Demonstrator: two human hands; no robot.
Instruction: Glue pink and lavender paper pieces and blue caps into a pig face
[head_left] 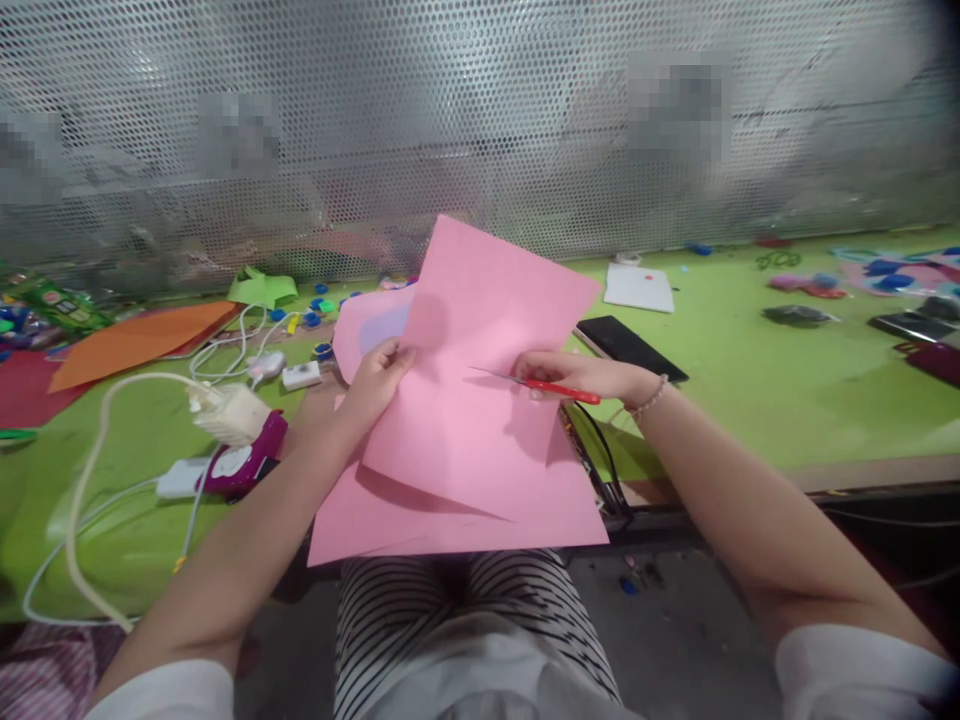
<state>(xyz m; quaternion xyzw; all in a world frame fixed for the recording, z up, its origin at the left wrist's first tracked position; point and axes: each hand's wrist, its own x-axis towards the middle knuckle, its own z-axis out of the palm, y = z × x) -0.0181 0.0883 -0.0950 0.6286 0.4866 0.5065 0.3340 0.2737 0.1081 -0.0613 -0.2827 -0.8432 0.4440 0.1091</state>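
Note:
A sheet of pink paper (495, 280) is held up at a slant above the table edge. My left hand (386, 375) pinches its left side, thumb on the front face. Closed around red-handled scissors (562, 390), my right hand (574, 372) is at the paper's right side, and the thin metal blades point left across its face. Whether the blades touch the paper I cannot tell. Under this sheet lies another pink sheet (450, 535), overhanging the table edge above my lap. Part of a pink and lilac paper piece (371, 320) shows behind my left hand.
On the green table (757, 390), a black phone-like slab (634, 347) and a white pad (639, 288) lie to the right. A purple power strip (244, 465) with white plugs and cords sits left, near orange paper (150, 340). A perforated metal panel (480, 130) stands behind.

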